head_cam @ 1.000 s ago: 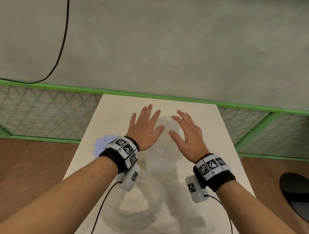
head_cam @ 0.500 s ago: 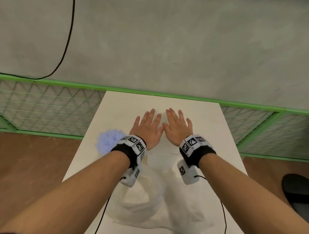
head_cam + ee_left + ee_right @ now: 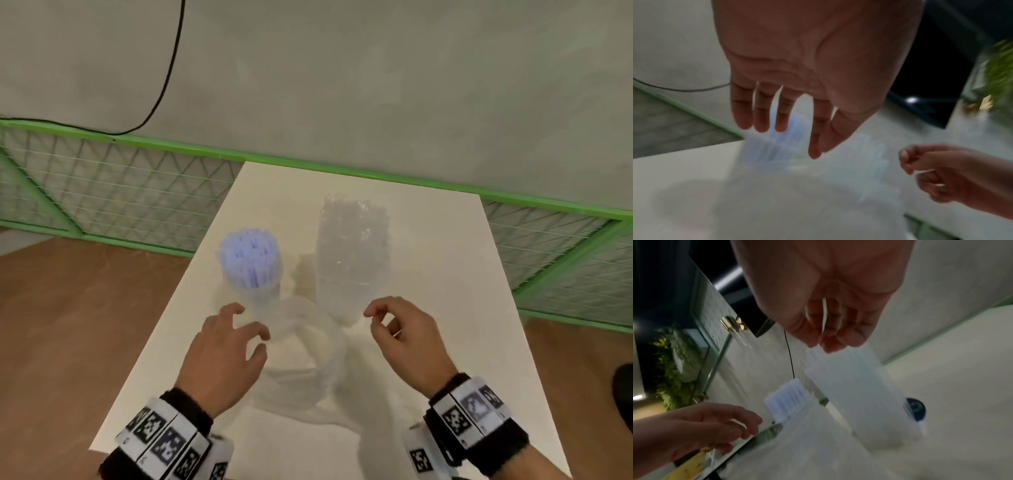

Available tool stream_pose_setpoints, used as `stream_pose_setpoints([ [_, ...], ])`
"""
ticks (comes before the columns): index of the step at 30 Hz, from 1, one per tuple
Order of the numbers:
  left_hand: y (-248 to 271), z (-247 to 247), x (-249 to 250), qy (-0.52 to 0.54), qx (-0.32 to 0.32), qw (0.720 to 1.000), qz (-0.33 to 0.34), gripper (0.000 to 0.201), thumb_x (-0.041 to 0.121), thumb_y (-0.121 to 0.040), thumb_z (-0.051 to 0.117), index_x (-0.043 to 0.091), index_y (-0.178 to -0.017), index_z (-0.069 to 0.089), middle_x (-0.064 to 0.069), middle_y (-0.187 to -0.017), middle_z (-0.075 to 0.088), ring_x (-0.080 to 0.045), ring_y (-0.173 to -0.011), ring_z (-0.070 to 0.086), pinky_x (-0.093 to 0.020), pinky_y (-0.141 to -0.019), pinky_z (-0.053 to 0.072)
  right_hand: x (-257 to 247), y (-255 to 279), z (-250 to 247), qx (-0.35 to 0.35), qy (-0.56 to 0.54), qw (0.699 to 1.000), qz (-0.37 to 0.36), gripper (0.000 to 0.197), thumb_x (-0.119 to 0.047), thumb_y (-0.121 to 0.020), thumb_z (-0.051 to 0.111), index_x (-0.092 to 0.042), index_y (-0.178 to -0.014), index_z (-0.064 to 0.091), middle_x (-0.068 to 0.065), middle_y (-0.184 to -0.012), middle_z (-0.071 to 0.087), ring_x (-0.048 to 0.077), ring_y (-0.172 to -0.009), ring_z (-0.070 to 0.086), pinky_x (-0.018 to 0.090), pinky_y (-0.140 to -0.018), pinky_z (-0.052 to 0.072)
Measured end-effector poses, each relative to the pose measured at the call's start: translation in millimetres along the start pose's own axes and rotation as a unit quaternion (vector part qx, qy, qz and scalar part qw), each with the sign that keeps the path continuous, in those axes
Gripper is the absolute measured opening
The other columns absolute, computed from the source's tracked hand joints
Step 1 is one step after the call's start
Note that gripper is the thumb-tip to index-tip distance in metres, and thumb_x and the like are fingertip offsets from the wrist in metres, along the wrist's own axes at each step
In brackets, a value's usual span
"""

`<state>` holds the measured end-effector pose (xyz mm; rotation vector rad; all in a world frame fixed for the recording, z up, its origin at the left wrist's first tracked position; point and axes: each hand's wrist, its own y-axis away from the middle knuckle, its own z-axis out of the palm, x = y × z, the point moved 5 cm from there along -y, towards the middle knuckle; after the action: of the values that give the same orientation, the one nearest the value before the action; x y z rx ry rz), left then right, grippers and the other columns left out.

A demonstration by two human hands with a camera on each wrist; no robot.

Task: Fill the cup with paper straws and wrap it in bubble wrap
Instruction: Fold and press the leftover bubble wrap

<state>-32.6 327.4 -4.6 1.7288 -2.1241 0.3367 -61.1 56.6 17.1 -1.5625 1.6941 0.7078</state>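
Head view: a clear cup point(image 3: 263, 291) stands upright on the left half of the white table point(image 3: 445, 274), packed with pale blue paper straws point(image 3: 249, 255) whose tips rise above its rim. Just right of it stands a tall roll of bubble wrap point(image 3: 352, 260), upright. A loose tail of the wrap point(image 3: 301, 359) runs from the roll's foot toward the near table edge, curling between the two hands.

Left hand point(image 3: 222, 356): hovers near the cup's base, on its near side, fingers point(image 3: 236, 310) spread and slightly bent. Grip apart, nothing held. The left wrist view agrees: straight fingers point(image 3: 761, 116) hang above the blurred straws point(image 3: 785, 129), no contact visible.

Right hand point(image 3: 407, 339): sits near the roll's foot, on its near right side. Thumb and fingertips point(image 3: 371, 313) are drawn together. The right wrist view shows the fingers point(image 3: 838, 337) curled inward just above the roll point(image 3: 859, 394); both wrist views are motion-blurred, so I cannot tell whether this grip pinches the film or closes on nothing.

Cup and roll stand close, a narrow gap between. Behind the table: a green mesh fence point(image 3: 137, 192), grey wall, a black cable point(image 3: 168, 75).
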Motion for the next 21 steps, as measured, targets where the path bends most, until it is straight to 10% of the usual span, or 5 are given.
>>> stream_pose_setpoints([
  [4,-3.8,23.2,-25.7,0.073,-0.034,0.992,-0.092,0.019,0.029,-0.089,0.068,0.032,-0.108,0.07,0.0,-0.137,0.052,-0.025,-0.117,0.055,-0.034,-0.102,0.041,17.6,9.0,48.0,-0.115,-0.034,0.981,0.155,0.023,-0.044,-0.087,0.066,-0.032,-0.106,0.061,-0.007,-0.088,0.062,0.011,-0.065,0.065,0.027,-0.07,0.051],
  [7,-20.0,27.2,-32.9,0.141,-0.05,0.981,-0.121,0.014,0.024,-0.086,0.07,0.037,-0.087,0.065,0.004,-0.099,0.064,-0.017,-0.085,0.062,-0.03,-0.086,0.047,12.1,8.7,62.9,-0.106,-0.068,0.972,0.199,0.015,-0.03,-0.087,0.069,-0.019,-0.096,0.064,0.001,-0.082,0.066,0.018,-0.058,0.069,0.031,-0.061,0.057],
  [13,-25.3,27.1,-53.2,0.204,-0.088,0.961,-0.167,0.029,0.003,-0.079,0.067,0.021,-0.098,0.054,-0.007,-0.094,0.062,-0.016,-0.072,0.057,-0.025,-0.061,0.041,-6.2,6.1,65.1,-0.079,-0.052,0.983,0.159,0.011,-0.01,-0.086,0.066,-0.017,-0.078,0.068,0.0,-0.073,0.068,0.016,-0.06,0.069,0.031,-0.064,0.06],
  [17,-21.7,2.5,-44.4,0.22,-0.084,0.966,-0.103,0.02,0.006,-0.079,0.068,0.022,-0.085,0.06,0.002,-0.065,0.058,-0.023,-0.071,0.06,-0.025,-0.058,0.043,-30.0,9.3,57.3,-0.038,0.0,0.99,0.132,0.015,-0.014,-0.078,0.07,-0.025,-0.07,0.064,-0.01,-0.069,0.065,0.009,-0.062,0.065,0.01,-0.059,0.045],
  [21,-12.9,-27.4,-18.8,0.27,-0.096,0.958,-0.008,0.02,0.011,-0.08,0.075,0.021,-0.087,0.06,0.001,-0.064,0.059,-0.016,-0.059,0.06,-0.021,-0.061,0.048,-59.1,13.2,55.8,-0.009,-0.048,0.992,0.117,0.012,-0.009,-0.079,0.072,-0.018,-0.073,0.064,-0.001,-0.075,0.07,0.015,-0.064,0.071,0.024,-0.065,0.056],
])
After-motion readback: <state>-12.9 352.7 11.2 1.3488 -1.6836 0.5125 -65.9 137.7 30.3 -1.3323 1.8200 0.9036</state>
